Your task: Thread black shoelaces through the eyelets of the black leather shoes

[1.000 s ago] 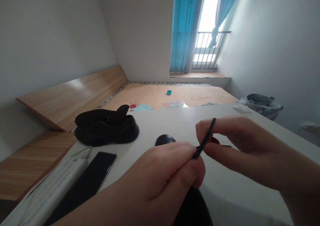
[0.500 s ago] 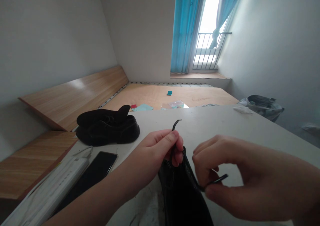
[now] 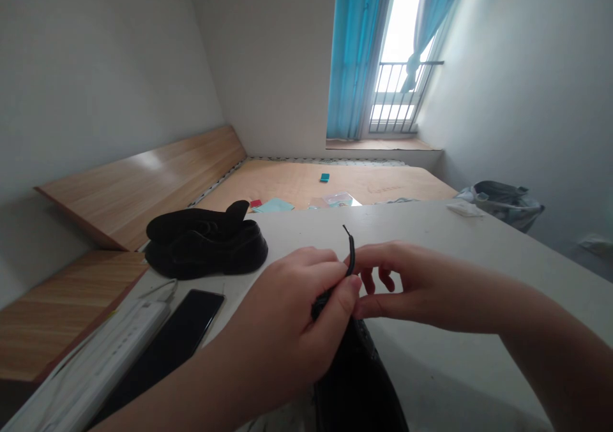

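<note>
A black shoe (image 3: 357,374) stands on the white table close in front of me, its upper part covered by my hands. My left hand (image 3: 306,311) is closed over the shoe's opening and pinches a black shoelace (image 3: 352,253) between thumb and fingers. The lace's frayed-looking tip sticks up above that thumb. From the right, my right hand (image 3: 402,282) meets the left one at the lace. Its thumb and forefinger close in on the lace, with their tips partly hidden, while the other fingers curl loosely.
A second black shoe (image 3: 205,253) with a black insole (image 3: 191,221) on top stands at the left of the white table (image 3: 460,247). A phone (image 3: 167,342) and a white power strip (image 3: 115,349) lie nearer. Beyond the right edge is a lined bin (image 3: 507,205).
My right hand has moved left and up from the shoe's right side to meet my left hand. My left hand has turned over, knuckles up, and the lace tip now points up left.
</note>
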{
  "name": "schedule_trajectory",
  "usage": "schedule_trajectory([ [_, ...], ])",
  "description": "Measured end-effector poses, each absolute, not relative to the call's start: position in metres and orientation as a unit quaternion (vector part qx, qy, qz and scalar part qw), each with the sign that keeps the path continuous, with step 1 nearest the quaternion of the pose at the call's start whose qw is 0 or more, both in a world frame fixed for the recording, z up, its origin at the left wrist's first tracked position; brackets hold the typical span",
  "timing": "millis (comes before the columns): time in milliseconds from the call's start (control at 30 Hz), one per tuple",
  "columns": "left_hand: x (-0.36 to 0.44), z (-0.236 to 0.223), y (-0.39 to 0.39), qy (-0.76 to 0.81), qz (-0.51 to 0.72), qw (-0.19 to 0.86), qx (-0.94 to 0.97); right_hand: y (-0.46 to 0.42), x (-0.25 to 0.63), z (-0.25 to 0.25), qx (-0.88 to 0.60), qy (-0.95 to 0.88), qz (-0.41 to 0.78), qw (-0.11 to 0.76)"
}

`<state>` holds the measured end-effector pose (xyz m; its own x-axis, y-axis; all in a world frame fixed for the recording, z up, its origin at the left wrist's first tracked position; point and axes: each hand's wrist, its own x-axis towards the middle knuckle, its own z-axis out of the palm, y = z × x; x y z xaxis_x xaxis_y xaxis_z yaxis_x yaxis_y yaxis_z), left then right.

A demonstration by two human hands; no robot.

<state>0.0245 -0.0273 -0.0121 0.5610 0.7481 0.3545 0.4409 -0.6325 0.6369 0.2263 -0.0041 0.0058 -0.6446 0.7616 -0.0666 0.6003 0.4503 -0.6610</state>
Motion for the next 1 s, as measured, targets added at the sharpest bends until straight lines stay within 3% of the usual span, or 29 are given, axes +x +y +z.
schedule_trajectory([
  [233, 0.026, -0.016, -0.021, 0.291, 0.299, 0.091, 0.904, -0.006, 0.219, -0.003, -0.433, -0.843, 0.297, 0.117],
  [433, 0.024, -0.016, -0.024, 0.273, 0.321, 0.061, 0.905, -0.001, 0.213, -0.006, -0.417, -0.816, 0.369, 0.157],
  [700, 0.020, -0.016, -0.020, 0.257, 0.371, 0.028, 0.892, 0.009, 0.218, -0.002, -0.360, -0.684, 0.589, 0.235],
  [1000, 0.016, -0.013, -0.019, 0.244, 0.381, 0.058, 0.890, 0.018, 0.233, -0.002, -0.289, -0.677, 0.634, 0.236],
])
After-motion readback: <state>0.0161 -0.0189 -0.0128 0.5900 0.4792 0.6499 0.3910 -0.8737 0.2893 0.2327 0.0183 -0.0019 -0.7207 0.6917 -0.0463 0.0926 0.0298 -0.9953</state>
